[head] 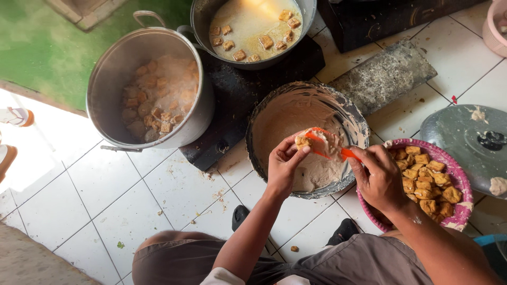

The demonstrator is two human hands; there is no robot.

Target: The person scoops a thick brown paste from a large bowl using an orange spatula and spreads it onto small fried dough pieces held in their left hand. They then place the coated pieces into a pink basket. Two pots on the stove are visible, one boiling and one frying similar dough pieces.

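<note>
My left hand (283,163) holds a small fried tofu piece (302,141) over a grey bowl (353,115) of pale paste. My right hand (378,178) grips an orange spoon (322,143) loaded with paste and presses it against the tofu. A pink basket (458,210) of fried tofu cubes sits on the floor just right of the bowl, partly behind my right hand.
A large metal pot (113,68) of filled pieces stands at the upper left. A pan (200,18) of tofu in oil rests on a black stove (237,89) above the bowl. A grey lid (457,137) lies at the right. My knees and dark sandals are at the bottom.
</note>
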